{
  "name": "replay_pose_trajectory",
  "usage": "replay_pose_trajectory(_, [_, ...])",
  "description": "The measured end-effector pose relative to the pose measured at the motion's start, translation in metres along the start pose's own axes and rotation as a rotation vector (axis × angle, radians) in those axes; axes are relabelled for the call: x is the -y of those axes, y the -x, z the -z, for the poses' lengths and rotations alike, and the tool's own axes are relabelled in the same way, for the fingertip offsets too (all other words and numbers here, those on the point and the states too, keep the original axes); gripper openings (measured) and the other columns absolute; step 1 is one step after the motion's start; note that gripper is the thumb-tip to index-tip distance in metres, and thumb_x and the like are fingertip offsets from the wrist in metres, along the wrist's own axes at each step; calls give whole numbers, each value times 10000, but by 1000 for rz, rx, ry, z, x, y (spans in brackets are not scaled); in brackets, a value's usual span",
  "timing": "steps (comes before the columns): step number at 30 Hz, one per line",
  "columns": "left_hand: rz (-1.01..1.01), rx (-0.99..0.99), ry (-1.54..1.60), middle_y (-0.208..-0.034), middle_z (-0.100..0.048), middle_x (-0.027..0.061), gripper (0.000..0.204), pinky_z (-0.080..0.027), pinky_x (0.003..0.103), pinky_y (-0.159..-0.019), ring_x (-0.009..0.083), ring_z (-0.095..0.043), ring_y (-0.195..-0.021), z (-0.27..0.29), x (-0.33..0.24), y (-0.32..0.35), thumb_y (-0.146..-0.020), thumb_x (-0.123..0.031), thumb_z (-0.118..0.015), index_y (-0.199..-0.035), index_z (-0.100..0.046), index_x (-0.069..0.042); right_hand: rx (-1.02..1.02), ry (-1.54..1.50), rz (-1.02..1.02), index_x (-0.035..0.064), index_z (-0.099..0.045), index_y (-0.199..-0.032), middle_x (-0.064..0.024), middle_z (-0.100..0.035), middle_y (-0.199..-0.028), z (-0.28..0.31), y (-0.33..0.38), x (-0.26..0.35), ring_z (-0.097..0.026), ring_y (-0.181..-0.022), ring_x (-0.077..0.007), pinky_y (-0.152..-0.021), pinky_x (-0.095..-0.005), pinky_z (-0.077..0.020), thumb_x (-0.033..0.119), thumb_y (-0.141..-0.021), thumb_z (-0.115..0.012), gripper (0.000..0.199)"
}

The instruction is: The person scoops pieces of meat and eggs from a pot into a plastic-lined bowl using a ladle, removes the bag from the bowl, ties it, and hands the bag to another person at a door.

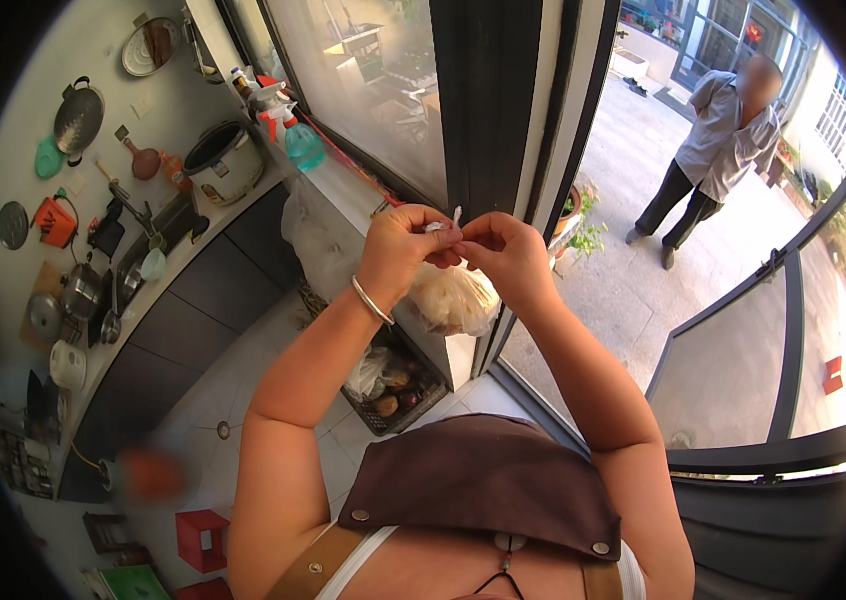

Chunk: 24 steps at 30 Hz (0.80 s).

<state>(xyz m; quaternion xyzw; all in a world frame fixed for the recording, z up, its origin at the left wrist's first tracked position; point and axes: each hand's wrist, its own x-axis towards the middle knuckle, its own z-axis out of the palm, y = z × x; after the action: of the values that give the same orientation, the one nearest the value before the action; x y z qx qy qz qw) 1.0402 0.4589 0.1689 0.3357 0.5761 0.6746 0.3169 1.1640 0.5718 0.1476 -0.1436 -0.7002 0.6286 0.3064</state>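
Both my hands are raised in front of me and meet at the fingertips. My left hand, with a silver bangle on its wrist, and my right hand pinch the twisted white top of a clear plastic bag. The bag hangs just below my fingers and holds something pale and lumpy. My fingers hide the bag's neck, so I cannot tell whether it is knotted.
A kitchen counter runs along the left with a sink, pots, a rice cooker and spray bottles on the sill. A crate of bags sits on the floor. An open door is at the right. A person stands outside.
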Motion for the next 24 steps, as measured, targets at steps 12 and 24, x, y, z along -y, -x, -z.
replay_pose_trajectory(12, [6, -36, -8, -724, -650, 66, 90, -496, 241, -539, 135, -613, -566, 5, 2, -3, -821, -37, -711, -873, -672, 25, -84, -259, -230, -11, -593, -843, -48, -633, -733, 6, 0, -7, -609, -619, -111, -531, -232, -435, 59, -813, -668, 107])
replay_pose_trajectory(24, [-41, 29, -138, -730, -656, 64, 121, -505, 226, -539, 116, -616, -576, 5, -2, -7, -817, -15, -714, -906, -646, 34, 131, -645, -377, 25, -621, -824, -11, -579, -725, 9, -8, 9, -446, -567, -57, -497, -199, -310, 84, -882, -647, 87])
